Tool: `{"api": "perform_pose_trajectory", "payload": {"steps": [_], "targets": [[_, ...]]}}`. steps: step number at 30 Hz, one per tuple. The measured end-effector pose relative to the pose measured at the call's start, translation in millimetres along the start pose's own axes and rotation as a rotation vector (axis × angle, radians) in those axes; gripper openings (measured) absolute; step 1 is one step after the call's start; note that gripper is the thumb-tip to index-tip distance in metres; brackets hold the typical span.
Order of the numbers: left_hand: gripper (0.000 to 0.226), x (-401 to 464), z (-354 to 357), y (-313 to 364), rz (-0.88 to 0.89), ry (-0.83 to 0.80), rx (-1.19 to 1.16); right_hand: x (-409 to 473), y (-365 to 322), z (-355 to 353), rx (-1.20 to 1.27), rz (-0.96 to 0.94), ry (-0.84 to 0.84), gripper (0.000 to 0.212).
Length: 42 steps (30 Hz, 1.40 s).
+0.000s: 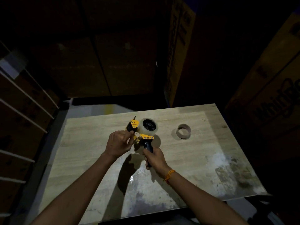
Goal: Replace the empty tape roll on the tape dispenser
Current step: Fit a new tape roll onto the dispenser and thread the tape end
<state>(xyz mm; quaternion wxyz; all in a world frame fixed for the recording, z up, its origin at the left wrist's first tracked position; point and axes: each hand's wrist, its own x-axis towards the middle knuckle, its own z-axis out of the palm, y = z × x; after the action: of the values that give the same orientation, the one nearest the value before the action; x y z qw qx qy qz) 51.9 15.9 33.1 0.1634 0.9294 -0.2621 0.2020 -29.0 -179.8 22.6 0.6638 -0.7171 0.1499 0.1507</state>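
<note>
A yellow and black tape dispenser (142, 133) is held above the wooden table (203, 153). A full roll of clear tape (149, 125) sits on its hub. My right hand (154, 157) is closed around the dark handle. My left hand (119, 143) pinches at the front of the dispenser, below the yellow blade guard (134, 124); what its fingertips hold is too small to tell, perhaps the tape's end. The empty cardboard core (183, 131) lies on the table to the right of the dispenser, apart from both hands.
Tall cardboard boxes (267, 88) stand close on the right and behind the table. Stacked cartons with white straps (21, 114) line the left side. The room is dark. The table's near part is stained and shiny.
</note>
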Motion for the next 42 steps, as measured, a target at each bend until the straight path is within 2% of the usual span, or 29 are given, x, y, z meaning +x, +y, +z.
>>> {"api": "perform_pose_trajectory", "payload": {"steps": [5, 12, 23, 26, 32, 42], "targets": [[0.018, 1.8, -6.1, 5.7, -0.101, 0.024, -0.063, -1.6, -3.7, 1.1, 0.032, 0.021, 0.0, 0.03], [0.004, 7.1, -10.7, 7.8, -0.137, -0.02, -0.089, -5.1, -9.7, -1.6, 0.07, 0.065, -0.006, 0.025], [0.01, 19.7, -16.6, 6.3, -0.092, -0.165, 0.042, -7.4, -12.4, -13.5, 0.098, 0.18, -0.049, 0.029], [0.009, 29.7, -21.8, 2.3, -0.133, -0.167, 0.072, -7.4, -11.1, -16.2, 0.11, 0.213, -0.076, 0.029], [0.009, 54.2, -33.3, 2.3, -0.192, -0.286, 0.081, -7.7, -12.6, -17.1, 0.166, 0.266, -0.115, 0.02], [0.014, 85.1, -45.7, 2.9, -0.214, -0.337, 0.101, -5.0, -10.0, -28.8, 0.15, 0.228, -0.177, 0.022]]}}
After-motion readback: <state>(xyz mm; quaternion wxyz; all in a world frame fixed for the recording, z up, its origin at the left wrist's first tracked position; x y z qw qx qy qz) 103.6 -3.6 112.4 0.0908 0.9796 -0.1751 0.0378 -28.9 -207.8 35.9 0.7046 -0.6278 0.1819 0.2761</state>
